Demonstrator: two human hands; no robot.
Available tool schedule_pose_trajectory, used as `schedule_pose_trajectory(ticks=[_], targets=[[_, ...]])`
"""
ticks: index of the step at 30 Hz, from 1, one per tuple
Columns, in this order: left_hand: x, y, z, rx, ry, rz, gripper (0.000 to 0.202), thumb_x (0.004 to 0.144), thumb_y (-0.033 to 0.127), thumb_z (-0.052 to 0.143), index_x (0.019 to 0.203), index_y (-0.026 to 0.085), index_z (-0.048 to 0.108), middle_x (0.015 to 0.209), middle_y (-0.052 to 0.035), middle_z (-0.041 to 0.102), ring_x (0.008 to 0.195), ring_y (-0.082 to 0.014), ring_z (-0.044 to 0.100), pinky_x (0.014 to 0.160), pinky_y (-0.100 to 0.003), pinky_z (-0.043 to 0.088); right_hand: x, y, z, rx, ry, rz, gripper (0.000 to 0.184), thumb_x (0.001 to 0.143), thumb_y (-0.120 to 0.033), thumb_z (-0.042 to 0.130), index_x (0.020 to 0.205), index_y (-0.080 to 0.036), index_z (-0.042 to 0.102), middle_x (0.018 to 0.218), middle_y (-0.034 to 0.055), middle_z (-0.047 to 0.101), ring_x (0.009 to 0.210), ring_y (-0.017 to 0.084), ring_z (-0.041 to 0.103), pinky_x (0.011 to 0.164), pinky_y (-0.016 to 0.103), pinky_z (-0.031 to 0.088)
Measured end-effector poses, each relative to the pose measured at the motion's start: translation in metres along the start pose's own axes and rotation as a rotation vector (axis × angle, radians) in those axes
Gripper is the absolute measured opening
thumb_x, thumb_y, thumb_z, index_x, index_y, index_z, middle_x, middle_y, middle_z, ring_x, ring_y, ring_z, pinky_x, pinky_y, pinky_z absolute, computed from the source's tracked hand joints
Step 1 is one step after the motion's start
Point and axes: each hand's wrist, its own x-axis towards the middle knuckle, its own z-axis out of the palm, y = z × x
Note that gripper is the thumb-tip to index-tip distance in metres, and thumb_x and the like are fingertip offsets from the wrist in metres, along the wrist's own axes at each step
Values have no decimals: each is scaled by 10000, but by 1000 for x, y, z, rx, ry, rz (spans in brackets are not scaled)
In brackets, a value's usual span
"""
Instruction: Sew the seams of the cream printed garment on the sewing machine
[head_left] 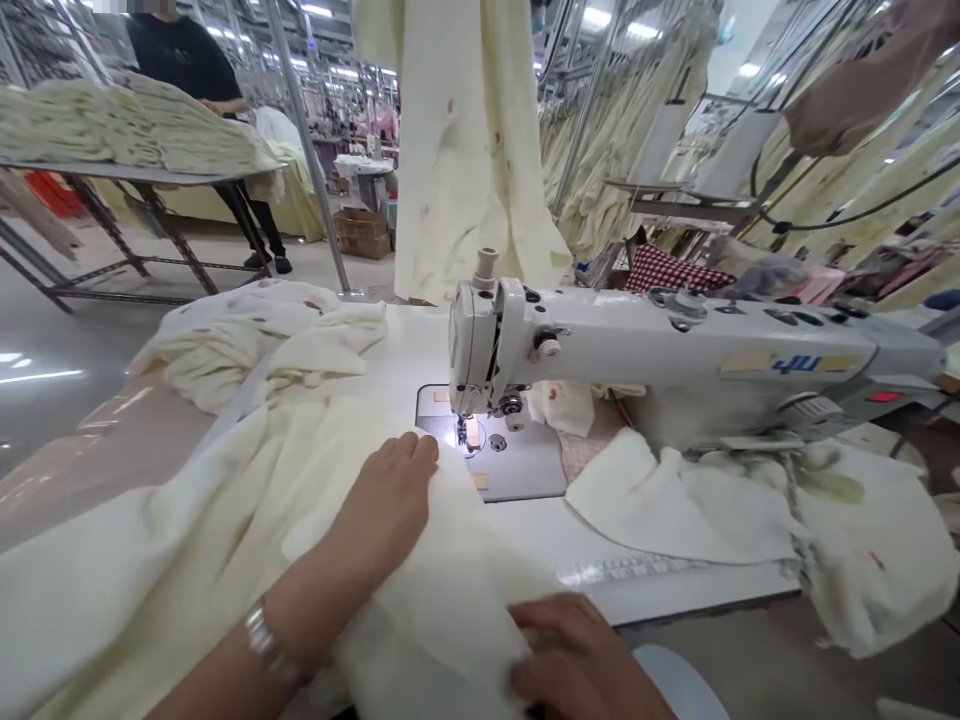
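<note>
Cream fabric [450, 580] spreads over the sewing machine table and down its front edge. My left hand [397, 490] is closed on this cloth, its fingers curled just left of the lit needle area. Close to the front edge, my right hand [574, 655] grips the cloth's right border between thumb and fingers, somewhat smeared by motion. Beyond my left fingertips stands the white sewing machine [600, 335], its presser foot [470, 432] over the metal needle plate [517, 475]. The cloth's edge reaches close to the foot; whether it lies under it is hidden.
Bunched printed fabric [247, 330] lies at the table's left. Cut cream pieces [690, 500] drape over the right edge beneath the machine arm. A hanging cream panel [472, 150] is behind the machine. At far left, a person [187, 60] stands behind a fabric-piled table [172, 176].
</note>
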Motion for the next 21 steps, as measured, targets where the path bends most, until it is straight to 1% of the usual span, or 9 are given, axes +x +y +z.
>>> schedule_pose_trajectory(ticks=[1,3,5,7,9,12,14,17,21], targets=[[11,-2,5,10,-29,7,217,879,191,272,748,199,446,801,-60,548,771,-222,528,706,-369,430,3,5,4,17,35,-27,162,899,-176,433,809,-223,560,701,12,642,736,152,604,637,258,476],[27,-4,11,-3,-46,-3,212,878,172,278,745,196,441,778,-49,543,734,-203,530,668,-339,436,4,16,6,29,112,-39,136,850,-98,472,787,-195,543,677,15,613,660,147,567,580,260,443],[36,-4,13,-3,-51,-12,220,882,170,284,752,192,460,775,-45,547,718,-193,535,640,-322,436,2,24,4,1,142,-46,123,815,-78,522,756,-185,541,743,43,631,641,147,550,552,264,429],[40,-4,14,4,-51,-10,230,880,168,303,744,187,488,779,-46,555,721,-192,540,631,-315,433,-1,30,0,-34,136,-86,132,835,-94,516,747,-185,552,857,78,678,715,169,585,598,292,466],[42,-3,15,17,-48,-1,237,873,157,322,734,185,512,789,-45,565,735,-191,547,628,-308,430,-2,35,-4,-41,116,-129,153,875,-123,484,770,-179,580,950,91,710,790,184,613,658,312,499],[43,-5,21,42,-20,2,243,877,148,328,751,184,533,791,-41,575,748,-190,553,624,-300,432,2,41,-9,-5,109,-154,127,869,-118,505,820,-156,615,922,83,733,753,171,628,632,288,519],[43,-9,26,59,7,9,244,889,157,325,779,182,542,795,-41,576,751,-189,551,630,-304,435,5,44,-13,16,103,-133,105,835,-96,544,854,-149,632,906,80,737,727,171,628,618,286,525],[46,-13,32,94,46,40,244,901,158,327,810,168,554,812,-58,571,766,-201,541,648,-323,444,8,46,-18,28,65,-69,140,806,-94,571,900,-162,650,916,73,737,735,186,621,620,309,532],[48,-11,37,151,65,145,226,875,101,366,860,148,586,913,-102,577,874,-242,525,768,-389,442,10,44,-19,41,25,-17,169,793,-99,571,918,-178,653,924,64,737,736,191,608,613,322,520]])
